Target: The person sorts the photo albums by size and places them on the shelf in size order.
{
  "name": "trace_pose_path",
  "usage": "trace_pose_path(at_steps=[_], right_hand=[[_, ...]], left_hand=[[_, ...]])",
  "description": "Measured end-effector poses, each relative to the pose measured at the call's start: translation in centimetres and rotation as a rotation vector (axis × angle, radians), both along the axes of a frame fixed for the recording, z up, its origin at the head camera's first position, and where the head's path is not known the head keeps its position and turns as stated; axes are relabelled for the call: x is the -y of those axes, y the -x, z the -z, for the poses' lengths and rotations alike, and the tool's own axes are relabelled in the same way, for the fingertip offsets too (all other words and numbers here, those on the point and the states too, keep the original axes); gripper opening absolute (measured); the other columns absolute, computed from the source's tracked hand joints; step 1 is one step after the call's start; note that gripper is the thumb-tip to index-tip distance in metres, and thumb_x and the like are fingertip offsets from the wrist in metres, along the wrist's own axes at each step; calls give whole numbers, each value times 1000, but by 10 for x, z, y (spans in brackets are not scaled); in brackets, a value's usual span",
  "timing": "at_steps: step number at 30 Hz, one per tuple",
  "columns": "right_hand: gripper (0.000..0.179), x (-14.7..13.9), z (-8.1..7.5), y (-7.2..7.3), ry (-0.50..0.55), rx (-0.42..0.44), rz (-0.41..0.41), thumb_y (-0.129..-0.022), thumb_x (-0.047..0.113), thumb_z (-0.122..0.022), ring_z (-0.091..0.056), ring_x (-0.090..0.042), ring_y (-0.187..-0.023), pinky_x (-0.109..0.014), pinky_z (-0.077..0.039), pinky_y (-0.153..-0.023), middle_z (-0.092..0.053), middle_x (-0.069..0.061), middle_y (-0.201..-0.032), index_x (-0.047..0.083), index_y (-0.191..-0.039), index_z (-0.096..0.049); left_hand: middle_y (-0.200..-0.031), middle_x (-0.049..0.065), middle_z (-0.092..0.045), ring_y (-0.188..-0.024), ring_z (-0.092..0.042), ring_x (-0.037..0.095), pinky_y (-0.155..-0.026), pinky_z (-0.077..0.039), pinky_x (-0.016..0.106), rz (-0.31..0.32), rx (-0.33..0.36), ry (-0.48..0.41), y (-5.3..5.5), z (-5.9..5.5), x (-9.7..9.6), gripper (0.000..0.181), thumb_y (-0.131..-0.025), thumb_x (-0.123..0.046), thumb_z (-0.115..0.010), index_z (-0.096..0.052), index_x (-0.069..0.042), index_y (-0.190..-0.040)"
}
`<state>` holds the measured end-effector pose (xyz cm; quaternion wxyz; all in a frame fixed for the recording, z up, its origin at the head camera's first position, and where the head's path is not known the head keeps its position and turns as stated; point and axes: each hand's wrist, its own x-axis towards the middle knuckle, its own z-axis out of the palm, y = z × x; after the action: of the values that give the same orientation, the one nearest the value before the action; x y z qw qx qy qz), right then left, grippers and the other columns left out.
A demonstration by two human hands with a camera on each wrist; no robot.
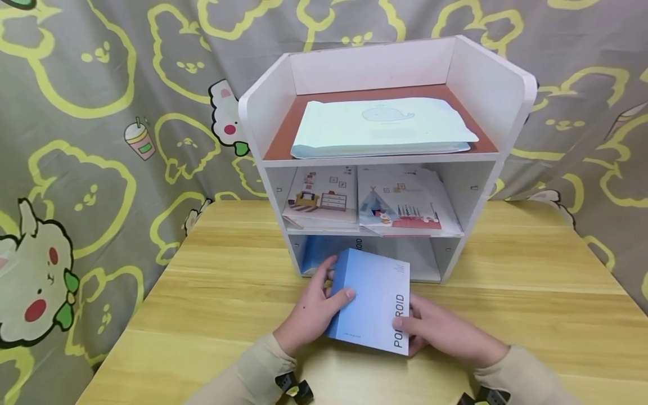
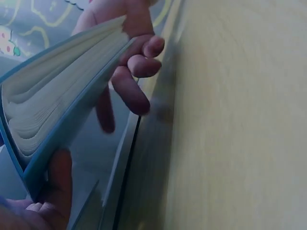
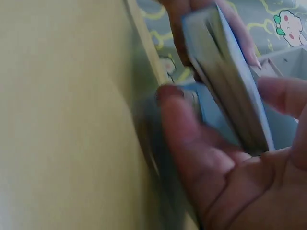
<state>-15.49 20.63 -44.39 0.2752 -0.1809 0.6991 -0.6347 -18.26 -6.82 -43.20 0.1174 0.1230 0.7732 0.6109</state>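
Observation:
Both hands hold a light blue book (image 1: 372, 292) tilted above the table, in front of a small shelf; dark letters run along its cover, partly hidden by a thumb. My left hand (image 1: 320, 301) grips the spine side, thumb on the cover and fingers behind. At the opposite side my right hand (image 1: 437, 329) pinches the edge, with its thumb on the cover and fingers underneath. The left wrist view shows the book's page edges (image 2: 67, 72), slightly fanned between the covers. In the right wrist view, the book (image 3: 230, 76) stands between the two hands.
A white three-level shelf (image 1: 491, 95) stands on the wooden table (image 1: 531, 270). Its top bears a pale whale-printed packet (image 1: 385, 126). Illustrated booklets (image 1: 324, 197) lie on the middle level; a blue item (image 1: 316, 250) with dark letters is on the bottom. A patterned curtain (image 1: 101, 169) hangs behind.

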Motion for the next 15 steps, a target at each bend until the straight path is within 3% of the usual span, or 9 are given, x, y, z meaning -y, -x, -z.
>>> trace_pose_path(at_steps=[2, 5, 10, 13, 15], right_hand=[[58, 2, 0, -2, 40, 0, -36, -107, 18, -51, -69, -36, -96, -49, -60, -72, -65, -20, -122, -7, -153, -26], [56, 4, -2, -2, 68, -27, 2, -107, 16, -51, -69, -35, -89, -49, -60, -70, -64, -23, -119, -9, -151, -28], [53, 0, -3, 7, 73, -77, 134, -107, 16, -51, -68, -31, -78, -46, -60, -68, -65, -26, -108, -14, -146, -29], [53, -4, -1, 18, 45, -111, 240, -107, 16, -50, -68, -29, -77, -43, -60, -69, -66, -25, -107, -16, -145, -30], [52, -6, 0, 25, 20, -123, 309, -108, 16, -49, -68, -30, -78, -42, -61, -70, -65, -25, -108, -16, -144, -31]], left_hand=[[-140, 16, -42, -111, -62, 29, -86, -58, 41, -2, 0, -1, 0, 0, -1, 79, -100, -37, -65, -22, -15, -162], [-156, 19, -34, -129, -54, 31, -99, -51, 43, 20, -2, 68, 0, -2, -2, 80, -102, -42, -60, -18, -14, -163], [-167, 13, -15, -148, -26, 27, -117, -29, 46, 119, -85, 240, -1, -2, -4, 85, -102, -47, -56, -12, -7, -162], [-165, 16, -19, -149, -23, 27, -119, -25, 46, 148, -174, 331, -3, -2, -6, 85, -101, -47, -57, -17, -1, -161], [-164, 17, -22, -147, -31, 29, -117, -29, 46, 157, -211, 380, -4, -1, -8, 84, -100, -47, -58, -21, -1, -160]])
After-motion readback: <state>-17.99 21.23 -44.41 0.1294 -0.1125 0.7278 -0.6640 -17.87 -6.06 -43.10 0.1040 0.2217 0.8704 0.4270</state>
